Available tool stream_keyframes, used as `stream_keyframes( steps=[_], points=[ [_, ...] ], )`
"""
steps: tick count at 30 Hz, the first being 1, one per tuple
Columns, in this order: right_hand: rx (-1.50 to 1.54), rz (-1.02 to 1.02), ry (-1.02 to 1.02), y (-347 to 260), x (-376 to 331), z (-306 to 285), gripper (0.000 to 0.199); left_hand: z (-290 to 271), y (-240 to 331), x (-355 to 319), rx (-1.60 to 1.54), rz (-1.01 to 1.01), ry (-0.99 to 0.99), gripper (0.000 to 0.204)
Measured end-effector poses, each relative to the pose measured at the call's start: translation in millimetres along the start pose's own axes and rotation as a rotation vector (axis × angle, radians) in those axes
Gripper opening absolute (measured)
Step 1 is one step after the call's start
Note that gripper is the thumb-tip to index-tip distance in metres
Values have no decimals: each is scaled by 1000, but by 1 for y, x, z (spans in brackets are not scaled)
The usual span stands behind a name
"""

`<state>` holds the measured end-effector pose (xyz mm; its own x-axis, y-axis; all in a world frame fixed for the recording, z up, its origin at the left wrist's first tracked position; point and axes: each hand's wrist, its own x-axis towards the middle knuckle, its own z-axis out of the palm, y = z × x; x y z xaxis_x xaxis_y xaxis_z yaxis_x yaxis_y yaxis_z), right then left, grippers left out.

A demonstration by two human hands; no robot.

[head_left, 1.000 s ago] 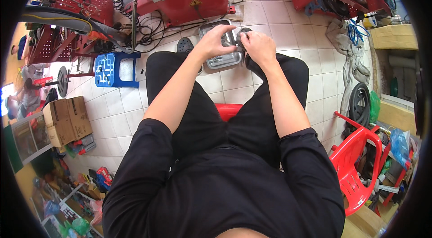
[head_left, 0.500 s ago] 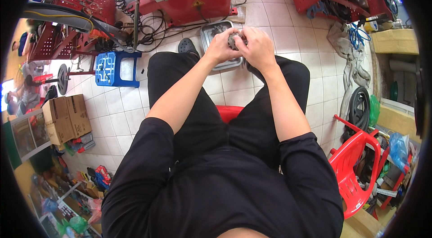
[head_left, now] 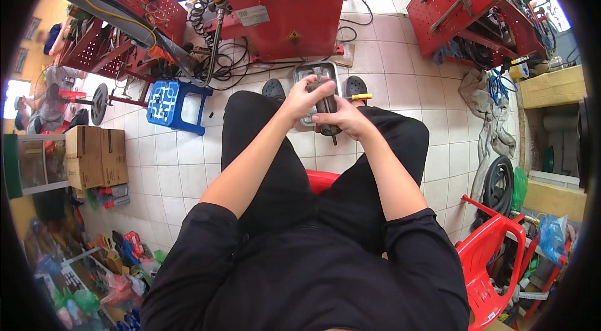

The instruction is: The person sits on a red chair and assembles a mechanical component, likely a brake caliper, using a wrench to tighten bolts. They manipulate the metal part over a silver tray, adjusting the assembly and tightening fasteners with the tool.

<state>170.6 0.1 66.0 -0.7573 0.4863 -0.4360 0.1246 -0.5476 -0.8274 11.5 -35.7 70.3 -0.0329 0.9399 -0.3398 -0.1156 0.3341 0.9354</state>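
Black short-sleeved shirt, black trousers, dark clogs (head_left: 273, 88), and bare forearms.

A repair workshop is shown: a red machine (head_left: 285, 2) stands beyond the hands, red pegboard tool racks (head_left: 472, 5) are hung with tools to either side, and a tyre (head_left: 499, 184) leans at the right on the tiled floor (head_left: 169, 171).

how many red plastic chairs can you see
2. One red plastic armchair stands on the tiled floor at the person's right; the other red plastic chair is under the person, only its seat edge showing between the legs. Others may be hidden.
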Motion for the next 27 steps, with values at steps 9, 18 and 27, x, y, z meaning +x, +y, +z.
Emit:
stream_keyframes(
  steps=[9,18,27],
  points=[
    [-16,7,-5,3,-2,-5,46,-16,-13,12,-426,139,-143,40],
    [-119,35,42,15,7,-17,62,-20,-19,19,-449,93,-66,30],
    [-224,46,89,7,3,-12,64,-25,-34,29,-311,101,1,32]
  ],
)
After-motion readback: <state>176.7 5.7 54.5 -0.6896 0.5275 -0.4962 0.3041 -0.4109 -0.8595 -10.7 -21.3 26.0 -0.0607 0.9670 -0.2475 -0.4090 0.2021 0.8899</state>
